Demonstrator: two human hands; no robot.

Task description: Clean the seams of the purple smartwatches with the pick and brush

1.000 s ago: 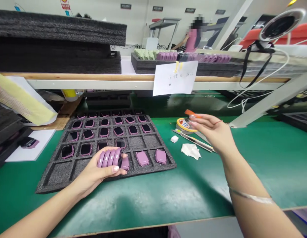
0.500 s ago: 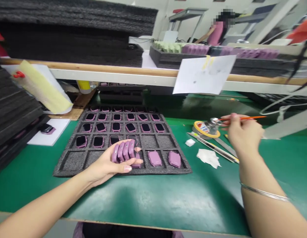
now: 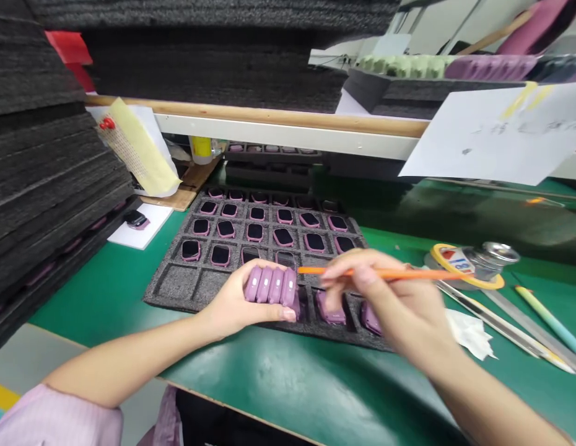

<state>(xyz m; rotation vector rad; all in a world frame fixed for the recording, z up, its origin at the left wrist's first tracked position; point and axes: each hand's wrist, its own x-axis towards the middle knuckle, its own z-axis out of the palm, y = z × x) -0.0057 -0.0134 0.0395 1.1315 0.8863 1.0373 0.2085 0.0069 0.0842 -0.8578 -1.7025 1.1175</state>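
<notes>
My left hand [image 3: 236, 303] is closed around a row of several purple smartwatch cases [image 3: 272, 285], held with their sides turned up. Between the fingers of my right hand [image 3: 385, 297] is a thin orange stick [image 3: 311, 271]; its left end is close beside the rightmost case, and whether it touches cannot be made out. Under both hands lies a black foam tray [image 3: 176, 282] with purple watches in its compartments, dark screens up in the rows behind. Two cases lie back up in the front row, one watch case [image 3: 332, 313] partly below my right fingers.
Right of the tray are a tape roll [image 3: 495, 282], a metal-topped bottle [image 3: 499, 253], white tissue [image 3: 471, 334], tweezers [image 3: 490, 319] and a pen [image 3: 550, 322]. Stacked foam trays [image 3: 46, 136] rise at left. A shelf edge [image 3: 269, 127] with hanging papers crosses above. A watch lies on white paper [image 3: 151, 229].
My right hand has moved left from the metal-topped bottle to the held watch cases, bringing the orange stick along. The view has turned left; my left hand keeps its hold.
</notes>
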